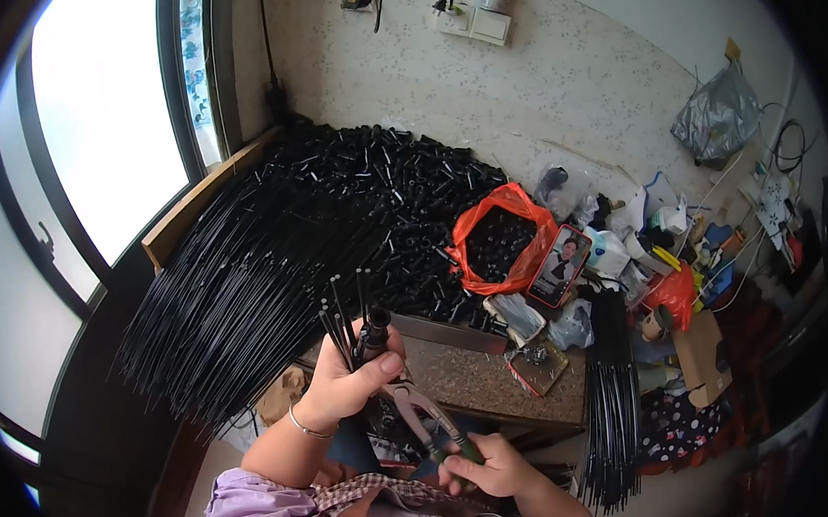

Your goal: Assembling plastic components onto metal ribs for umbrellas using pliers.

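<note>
A person's left hand (347, 382) grips thin black rods (340, 320) and a black tubular fitting (375, 328) before a speckled surface (481, 378); the right hand (490, 465) clasps the green handles of pliers (428, 409), their head near the left hand.

Window (107, 115) glare on L, v. dark edges

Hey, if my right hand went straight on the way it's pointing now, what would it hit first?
Probably your left hand: the line runs up and left along the pliers your right hand holds. Depth is hard to judge here.
</note>
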The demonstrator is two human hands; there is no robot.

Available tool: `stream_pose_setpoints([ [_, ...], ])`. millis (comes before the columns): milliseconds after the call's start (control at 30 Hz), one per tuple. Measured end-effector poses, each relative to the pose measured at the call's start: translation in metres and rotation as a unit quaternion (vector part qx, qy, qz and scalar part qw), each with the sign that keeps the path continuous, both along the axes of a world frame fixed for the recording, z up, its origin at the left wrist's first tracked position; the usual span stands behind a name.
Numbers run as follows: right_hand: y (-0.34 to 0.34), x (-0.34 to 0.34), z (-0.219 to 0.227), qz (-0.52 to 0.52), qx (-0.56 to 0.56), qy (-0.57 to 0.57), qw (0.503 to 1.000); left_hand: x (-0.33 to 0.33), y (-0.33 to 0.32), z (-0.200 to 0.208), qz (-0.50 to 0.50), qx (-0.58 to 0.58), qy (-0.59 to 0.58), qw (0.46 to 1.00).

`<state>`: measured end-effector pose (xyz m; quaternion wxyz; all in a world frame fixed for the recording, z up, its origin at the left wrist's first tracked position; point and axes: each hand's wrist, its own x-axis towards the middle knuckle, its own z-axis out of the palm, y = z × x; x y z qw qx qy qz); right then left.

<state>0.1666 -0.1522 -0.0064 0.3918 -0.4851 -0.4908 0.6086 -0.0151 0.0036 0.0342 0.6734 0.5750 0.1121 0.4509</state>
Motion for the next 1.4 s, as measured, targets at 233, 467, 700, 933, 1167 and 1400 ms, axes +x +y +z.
stream_pose_setpoints([
  [233,0.017,0.001,-0.018,-0.134,0.179,-0.238,0.945,0.017,0.001,-0.020,-0.001,0.040,0.040,0.998],
  [467,0.003,0.009,-0.011,-0.071,0.089,-0.096,0.989,0.012,0.006,-0.017,-0.012,0.084,0.031,0.996],
  [700,0.012,-0.006,-0.023,-0.014,0.047,-0.123,0.991,0.017,-0.001,-0.014,-0.014,0.067,0.027,0.997],
  [933,-0.004,-0.018,-0.018,-0.127,0.092,-0.225,0.962,0.013,0.006,-0.016,-0.008,0.105,0.041,0.994],
  [1167,0.001,-0.004,-0.007,0.059,-0.032,0.164,0.984,0.019,0.001,-0.007,0.003,0.100,0.080,0.992],
  [1400,-0.006,-0.005,-0.040,0.018,-0.068,0.148,0.987,0.028,-0.003,-0.018,-0.025,0.007,0.073,0.997],
])
